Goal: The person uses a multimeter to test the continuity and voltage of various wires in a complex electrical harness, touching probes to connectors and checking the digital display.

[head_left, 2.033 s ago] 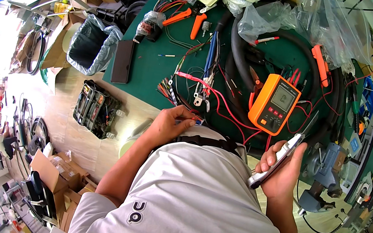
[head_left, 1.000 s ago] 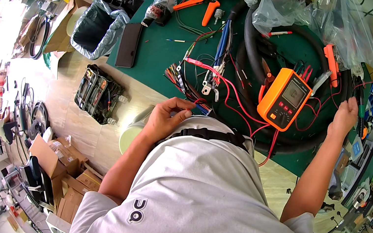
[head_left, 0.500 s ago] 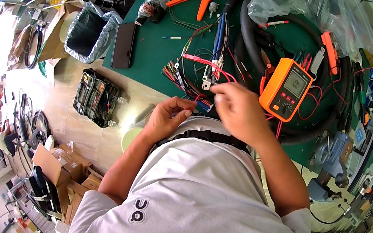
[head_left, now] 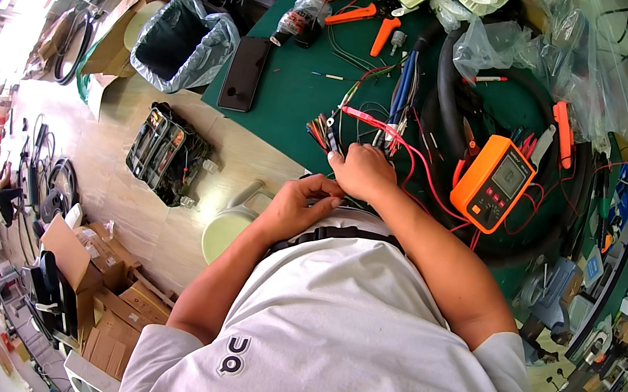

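At the table's near edge, my left hand [head_left: 302, 206] is closed in a pinch; whatever its fingertips hold is hidden. Just right of it and slightly farther off, my right hand [head_left: 364, 173] has its fingers curled on a bundle of thin coloured wires [head_left: 315, 131]. Blue cables [head_left: 402, 90] with bare metal ends come down toward that hand from a thick black cable. A red test lead [head_left: 421, 158] loops past it toward an orange multimeter [head_left: 492, 184] standing on the right.
A dark phone [head_left: 244, 74] lies on the green tabletop [head_left: 280, 127], with an orange-handled tool [head_left: 385, 37] farther back. Thick black cable [head_left: 452, 78] coils around the multimeter. On the floor sit a lined bin [head_left: 183, 43], a toolbox [head_left: 168, 153] and a stool [head_left: 228, 233].
My right hand has moved left and nearer, from beside the blue cables' metal ends onto the wire bundle. My left hand stays pinched nearby. The whole view has shifted slightly.
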Action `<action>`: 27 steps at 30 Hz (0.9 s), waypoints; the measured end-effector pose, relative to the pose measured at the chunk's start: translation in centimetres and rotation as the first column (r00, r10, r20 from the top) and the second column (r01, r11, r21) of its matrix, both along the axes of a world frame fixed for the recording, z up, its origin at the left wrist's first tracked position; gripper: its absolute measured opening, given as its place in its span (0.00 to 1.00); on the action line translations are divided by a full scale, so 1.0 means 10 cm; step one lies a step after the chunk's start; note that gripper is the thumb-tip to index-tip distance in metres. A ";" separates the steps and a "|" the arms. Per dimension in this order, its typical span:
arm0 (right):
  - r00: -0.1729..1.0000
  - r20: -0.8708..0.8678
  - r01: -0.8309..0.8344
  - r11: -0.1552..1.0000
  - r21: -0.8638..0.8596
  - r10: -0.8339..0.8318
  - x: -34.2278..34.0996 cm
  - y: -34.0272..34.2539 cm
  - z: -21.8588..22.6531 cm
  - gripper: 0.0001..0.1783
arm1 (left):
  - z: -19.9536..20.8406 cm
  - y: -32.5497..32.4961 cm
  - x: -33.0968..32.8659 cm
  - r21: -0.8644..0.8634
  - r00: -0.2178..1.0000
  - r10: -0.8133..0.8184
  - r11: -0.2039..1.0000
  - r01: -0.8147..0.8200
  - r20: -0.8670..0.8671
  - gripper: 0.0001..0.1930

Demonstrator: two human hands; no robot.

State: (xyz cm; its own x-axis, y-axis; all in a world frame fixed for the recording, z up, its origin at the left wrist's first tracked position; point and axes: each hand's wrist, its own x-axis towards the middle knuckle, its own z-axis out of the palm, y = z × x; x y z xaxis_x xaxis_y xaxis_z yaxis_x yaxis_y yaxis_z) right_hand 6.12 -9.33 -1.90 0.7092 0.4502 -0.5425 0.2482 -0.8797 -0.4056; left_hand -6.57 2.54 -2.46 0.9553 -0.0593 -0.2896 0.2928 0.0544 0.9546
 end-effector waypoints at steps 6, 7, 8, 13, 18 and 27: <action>0.991 -0.113 0.082 0.995 0.056 -0.075 0.11 0.00 -0.08 0.25 | -0.04 0.02 0.03 -0.028 1.000 0.027 0.999 -0.027 0.005 0.08; 0.993 -0.088 0.089 0.994 0.070 -0.083 0.10 -0.01 -0.14 0.25 | -0.05 0.02 0.05 -0.026 1.000 0.023 0.999 -0.023 0.007 0.08; 0.994 -0.064 0.097 0.992 0.084 -0.092 0.10 -0.02 -0.20 0.25 | -0.06 0.03 0.07 -0.025 1.000 0.017 1.000 -0.017 0.010 0.07; 0.979 -0.180 0.103 0.993 0.056 -0.091 0.18 -0.01 0.04 0.27 | -0.03 0.03 0.14 -0.049 1.000 0.024 0.998 -0.024 -0.012 0.07; 0.978 -0.160 0.155 0.981 0.116 -0.136 0.19 -0.05 0.19 0.31 | 0.01 0.01 0.19 -0.109 1.000 0.024 0.994 -0.024 0.000 0.08; 0.840 -0.516 0.395 0.839 0.373 -0.167 0.26 -0.26 -0.07 0.24 | 0.01 -0.02 0.28 -0.122 0.998 -0.062 0.991 0.062 0.007 0.09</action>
